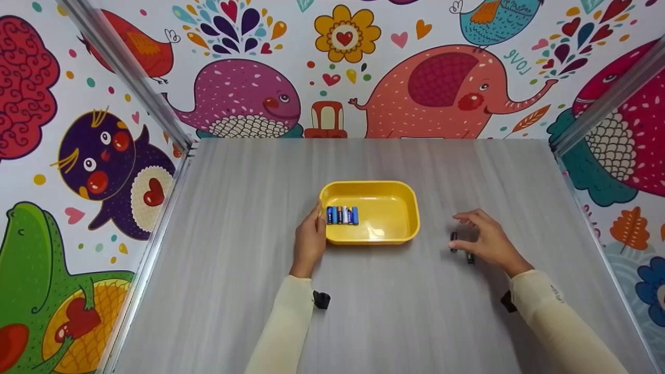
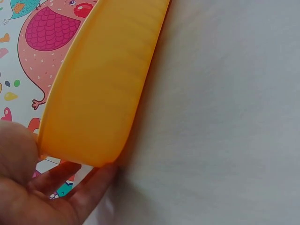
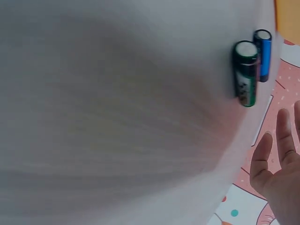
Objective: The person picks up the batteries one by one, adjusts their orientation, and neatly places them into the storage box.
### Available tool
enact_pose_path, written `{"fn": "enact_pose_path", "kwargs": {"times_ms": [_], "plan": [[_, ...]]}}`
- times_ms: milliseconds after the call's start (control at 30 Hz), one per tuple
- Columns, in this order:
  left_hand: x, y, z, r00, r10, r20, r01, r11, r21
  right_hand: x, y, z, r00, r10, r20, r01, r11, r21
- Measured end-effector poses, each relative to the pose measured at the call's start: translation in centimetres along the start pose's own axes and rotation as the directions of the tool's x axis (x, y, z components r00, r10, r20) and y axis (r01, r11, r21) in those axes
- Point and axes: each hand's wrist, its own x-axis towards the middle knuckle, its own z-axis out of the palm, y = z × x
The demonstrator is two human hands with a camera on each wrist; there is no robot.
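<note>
So the right hand (image 1: 488, 240) is hovering over two loose batteries on the grey wood-grain table (image 1: 395, 311), fingers spread and relaxed, not pinching anything. In the right wrist view you can see them properly: a green battery (image 3: 245, 73) and a blue battery (image 3: 263, 55), lying flat and side by side, touching along their length, long axes parallel. In the head view they're mostly hidden under the hand, just dark bits poking out, and they seem to run roughly toward the back wall, though I can't tell which terminal faces where. They sit well to the right of the yellow tray (image 1: 400, 236), which is near the middle of the table. The left hand (image 1: 310, 240) is at the tray's left end, thumb against the rim and fingers along the outer wall near the bottom corner; how firm that hold is, can't say. Inside the tray there's a row of batteries (image 1: 342, 215) packed together at the left end, blue and white, each one pointing front to back. The walls around the table are covered in loud cartoon wallpaper (image 1: 431, 83): elephant, whale, birds, flowers.
</note>
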Motion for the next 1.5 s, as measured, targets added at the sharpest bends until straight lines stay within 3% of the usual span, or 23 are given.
{"fn": "enact_pose_path", "kwargs": {"times_ms": [400, 933, 1167, 1500], "plan": [[0.0, 0.1, 0.0, 1.0, -0.007, -0.006, 0.007, 1.0, -0.007, -0.8, 1.2, 0.8, 0.996, 0.052, 0.065, -0.048, 0.997, -0.067], [0.0, 0.2, -0.1, 1.0, -0.029, 0.001, 0.029, 0.999, 0.016, -1.2, 1.4, 1.0, 0.998, 0.043, 0.052, -0.037, 0.994, -0.104], [0.0, 0.2, -0.1, 1.0, -0.008, -0.002, 0.008, 1.0, 0.019, -1.0, 1.5, 1.2, 0.997, 0.052, 0.061, -0.045, 0.992, -0.119], [0.0, 0.1, -0.1, 1.0, -0.016, 0.002, 0.016, 1.0, 0.012, -1.0, 1.6, 1.4, 0.999, 0.009, 0.049, -0.003, 0.992, -0.127]]}}
